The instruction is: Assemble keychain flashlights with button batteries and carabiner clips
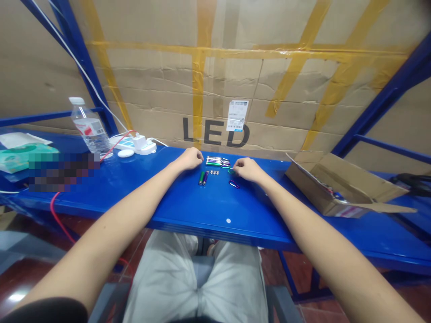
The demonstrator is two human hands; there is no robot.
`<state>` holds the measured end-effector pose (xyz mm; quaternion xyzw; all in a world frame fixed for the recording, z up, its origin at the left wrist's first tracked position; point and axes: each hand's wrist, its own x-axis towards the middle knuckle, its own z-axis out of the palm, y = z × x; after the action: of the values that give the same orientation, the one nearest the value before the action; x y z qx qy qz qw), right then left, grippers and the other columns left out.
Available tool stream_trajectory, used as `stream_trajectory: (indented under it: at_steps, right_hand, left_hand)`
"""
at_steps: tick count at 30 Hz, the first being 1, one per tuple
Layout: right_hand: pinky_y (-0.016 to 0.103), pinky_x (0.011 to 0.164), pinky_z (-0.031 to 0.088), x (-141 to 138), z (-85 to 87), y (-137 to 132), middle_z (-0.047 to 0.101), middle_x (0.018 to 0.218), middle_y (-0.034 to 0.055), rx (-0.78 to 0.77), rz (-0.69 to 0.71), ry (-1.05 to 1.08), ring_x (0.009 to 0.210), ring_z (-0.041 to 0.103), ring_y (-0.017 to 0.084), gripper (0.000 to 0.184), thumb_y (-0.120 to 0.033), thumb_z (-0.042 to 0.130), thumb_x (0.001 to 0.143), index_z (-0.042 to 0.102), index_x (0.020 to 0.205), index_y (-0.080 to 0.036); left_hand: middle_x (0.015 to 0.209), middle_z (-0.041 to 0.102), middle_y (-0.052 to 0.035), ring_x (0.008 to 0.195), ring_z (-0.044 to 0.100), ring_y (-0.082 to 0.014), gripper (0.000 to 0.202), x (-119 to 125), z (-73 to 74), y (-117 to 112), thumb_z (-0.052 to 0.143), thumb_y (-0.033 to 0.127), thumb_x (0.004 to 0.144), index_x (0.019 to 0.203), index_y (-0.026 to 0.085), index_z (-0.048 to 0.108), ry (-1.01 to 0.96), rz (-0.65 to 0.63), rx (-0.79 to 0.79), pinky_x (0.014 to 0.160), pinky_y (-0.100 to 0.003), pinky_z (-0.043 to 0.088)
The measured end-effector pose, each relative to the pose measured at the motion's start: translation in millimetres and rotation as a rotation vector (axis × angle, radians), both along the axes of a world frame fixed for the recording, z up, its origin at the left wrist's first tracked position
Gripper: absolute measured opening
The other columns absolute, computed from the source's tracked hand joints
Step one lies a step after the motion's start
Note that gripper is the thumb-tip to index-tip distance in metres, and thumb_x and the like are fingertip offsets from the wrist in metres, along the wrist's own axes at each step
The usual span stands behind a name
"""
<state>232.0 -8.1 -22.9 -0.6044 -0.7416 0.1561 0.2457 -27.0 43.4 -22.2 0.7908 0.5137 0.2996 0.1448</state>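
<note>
Both my arms reach out over a blue table (pixel 215 211). My left hand (pixel 191 158) rests as a loose fist on the tabletop, just left of a row of small coloured cylinders (pixel 217 161). My right hand (pixel 245 170) is closed in a pinch on a small green ring-like clip (pixel 230 171). Between the hands lie a green and a purple cylinder (pixel 203 177) and a few small silver button cells (pixel 214 172). A purple clip (pixel 234 184) lies just below my right hand.
An open cardboard box (pixel 340 186) with small parts sits on the right. At the left stand a water bottle (pixel 88 125), a white power strip with charger (pixel 136 144), a red cable (pixel 55 211) and a green packet (pixel 15 157). A cardboard wall marked LED (pixel 215 132) backs the table.
</note>
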Motion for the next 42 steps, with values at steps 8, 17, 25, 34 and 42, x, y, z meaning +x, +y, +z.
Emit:
stream_trajectory:
  at_steps: [8,17,25,34,42]
  right_hand:
    - [0.028,0.061,0.041,3,0.4,-1,0.074,0.081,0.0098,-0.048,-0.052,-0.181,0.074,0.064,0.020,0.015,-0.029,0.069,0.079,0.070,0.071,-0.017]
    - [0.027,0.061,0.042,3,1.6,0,0.075,0.084,0.0090,-0.074,-0.041,-0.190,0.075,0.066,0.020,0.008,-0.024,0.070,0.076,0.072,0.076,-0.017]
    - [0.027,0.064,0.043,4,-1.2,3,0.075,0.090,0.0104,-0.053,-0.030,-0.180,0.079,0.066,0.021,0.015,-0.028,0.066,0.079,0.073,0.085,-0.016]
    - [0.027,0.066,0.043,4,-1.6,3,0.075,0.092,0.0112,-0.054,-0.033,-0.193,0.082,0.066,0.022,0.017,-0.027,0.064,0.080,0.073,0.088,-0.016]
    - [0.025,0.066,0.042,3,0.1,2,0.075,0.094,0.0090,-0.074,-0.044,-0.220,0.083,0.066,0.020,0.017,-0.028,0.064,0.081,0.074,0.090,-0.016]
  left_hand:
    - [0.066,0.072,-0.0048,0.062,0.064,-0.0174,0.010,0,3.0,-5,0.063,0.011,0.061,0.062,0.018,0.071,0.068,-0.065,-0.047,0.058,-0.027,0.046]
    - [0.067,0.071,-0.0019,0.060,0.060,-0.0145,0.012,-6,9.7,-10,0.062,0.018,0.060,0.065,0.019,0.072,0.147,-0.172,-0.178,0.055,-0.024,0.042]
    - [0.070,0.070,-0.0027,0.064,0.058,-0.0160,0.019,-3,18.1,-15,0.058,0.024,0.065,0.073,0.020,0.074,0.218,-0.248,-0.273,0.063,-0.028,0.042]
    - [0.070,0.070,-0.0023,0.063,0.058,-0.0149,0.018,-4,15.8,-13,0.059,0.025,0.065,0.074,0.020,0.075,0.197,-0.280,-0.271,0.063,-0.026,0.042]
    - [0.078,0.071,-0.0043,0.069,0.059,-0.0145,0.026,-3,18.1,-13,0.058,0.027,0.069,0.085,0.015,0.075,0.241,-0.295,-0.314,0.067,-0.026,0.042]
